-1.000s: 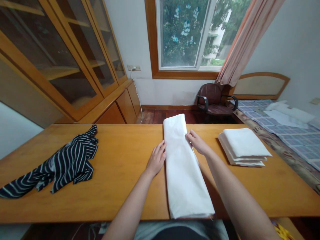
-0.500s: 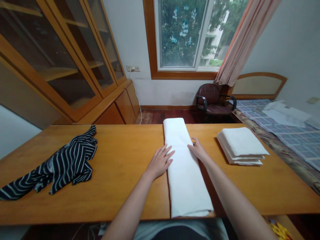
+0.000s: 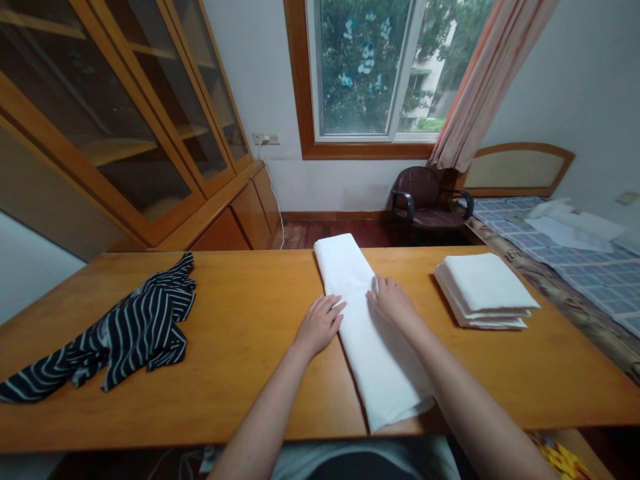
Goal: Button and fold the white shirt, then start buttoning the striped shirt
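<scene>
Wooden table (image 3: 240, 373), white cloth (image 3: 377, 363) under right hand (image 3: 393, 300), left hand (image 3: 320, 323) at edge

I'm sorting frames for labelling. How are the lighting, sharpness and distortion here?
Head view: soft daylight from the window, no harsh shadows; the long white cloth is bright, its folds barely readable; the left hand and right hand are sharp, with no motion blur; the wide-angle lens bows the table along its near edge and leans the cabinet.

long folded white cloth (image 3: 373, 343) lying skewed
</scene>
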{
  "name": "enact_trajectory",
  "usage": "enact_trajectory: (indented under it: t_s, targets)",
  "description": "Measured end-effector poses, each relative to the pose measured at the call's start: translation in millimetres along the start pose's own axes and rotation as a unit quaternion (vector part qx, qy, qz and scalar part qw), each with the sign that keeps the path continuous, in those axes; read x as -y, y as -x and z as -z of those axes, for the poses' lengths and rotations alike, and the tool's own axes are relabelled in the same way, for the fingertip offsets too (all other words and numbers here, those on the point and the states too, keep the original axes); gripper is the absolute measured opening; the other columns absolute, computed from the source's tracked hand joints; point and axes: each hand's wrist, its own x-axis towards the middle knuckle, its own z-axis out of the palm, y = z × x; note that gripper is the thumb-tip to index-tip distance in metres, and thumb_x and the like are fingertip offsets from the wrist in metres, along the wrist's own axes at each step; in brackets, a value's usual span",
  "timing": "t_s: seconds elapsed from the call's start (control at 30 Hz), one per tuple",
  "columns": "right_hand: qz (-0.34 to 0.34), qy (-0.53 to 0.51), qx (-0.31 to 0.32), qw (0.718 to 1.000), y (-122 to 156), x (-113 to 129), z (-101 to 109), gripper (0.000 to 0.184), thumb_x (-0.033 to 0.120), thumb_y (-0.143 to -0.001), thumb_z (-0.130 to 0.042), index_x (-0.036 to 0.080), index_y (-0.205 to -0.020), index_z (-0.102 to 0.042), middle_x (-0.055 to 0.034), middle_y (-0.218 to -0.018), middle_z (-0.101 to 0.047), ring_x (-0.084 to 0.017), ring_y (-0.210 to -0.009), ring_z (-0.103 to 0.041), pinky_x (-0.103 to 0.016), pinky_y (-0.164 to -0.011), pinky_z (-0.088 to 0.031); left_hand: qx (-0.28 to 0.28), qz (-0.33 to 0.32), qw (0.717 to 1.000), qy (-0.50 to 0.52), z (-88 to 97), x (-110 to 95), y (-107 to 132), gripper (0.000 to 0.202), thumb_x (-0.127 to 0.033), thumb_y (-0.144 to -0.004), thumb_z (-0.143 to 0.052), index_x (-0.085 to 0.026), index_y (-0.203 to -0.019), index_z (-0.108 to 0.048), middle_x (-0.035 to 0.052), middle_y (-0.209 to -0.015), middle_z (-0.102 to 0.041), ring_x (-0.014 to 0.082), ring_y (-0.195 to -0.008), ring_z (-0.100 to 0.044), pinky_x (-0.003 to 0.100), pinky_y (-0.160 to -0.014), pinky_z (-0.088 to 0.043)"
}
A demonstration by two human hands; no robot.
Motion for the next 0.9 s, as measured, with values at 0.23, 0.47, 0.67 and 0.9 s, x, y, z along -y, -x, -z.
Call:
enact_trajectory:
  t_s: [0.23,0.47,0.67,0.9]
  targets:
    - [-0.001,0.039,-0.011,0.999,25,7,-12,0.043,0.035,-0.099,-0.039,0.019,-0.138,-0.047,-0.02,-0.118,-0.057,-0.033,-0.102,-0.055,-0.042,-0.079,-0.045,0.002,0.016,1.0,-0.012,-2.9,1,0,0.037,-0.033,-0.1,-0.044,-0.029,-0.134,-0.056,0.0051,-0.144,-0.054,0.0228,-0.137,-0.045,0.052,-0.118,-0.032]
    - [0.023,0.033,-0.037,0.998,17,1,-24,0.049,0.03,-0.1,-0.029,0.02,-0.146,-0.043,-0.0207,-0.131,-0.057,-0.036,-0.108,-0.05,-0.05,-0.087,-0.039,-0.021,0.012,1.0,-0.002,-0.4,1,0,0.032,-0.03,-0.099,-0.045,-0.027,-0.125,-0.063,0.0063,-0.129,-0.065,0.0218,-0.122,-0.058,0.051,-0.115,-0.036]
    - [0.047,0.009,-0.049,0.998,14,-1,-30,0.05,0.032,-0.1,-0.031,0.02,-0.148,-0.042,-0.0152,-0.148,-0.047,-0.036,-0.128,-0.042,-0.052,-0.105,-0.029,-0.034,-0.001,0.999,0.005,-2.0,2,1,0.032,-0.026,-0.098,-0.045,-0.026,-0.124,-0.064,0.0068,-0.126,-0.066,0.0215,-0.12,-0.059,0.05,-0.113,-0.04]
    - [0.069,-0.023,-0.049,0.996,14,-3,-43,0.052,0.038,-0.101,-0.032,0.02,-0.15,-0.039,-0.0116,-0.155,-0.041,-0.031,-0.141,-0.035,-0.053,-0.113,-0.023,-0.037,-0.02,0.999,0.008,-1.4,2,1,0.033,-0.027,-0.098,-0.045,-0.025,-0.126,-0.063,0.0052,-0.137,-0.061,0.0232,-0.137,-0.045,0.054,-0.118,-0.033]
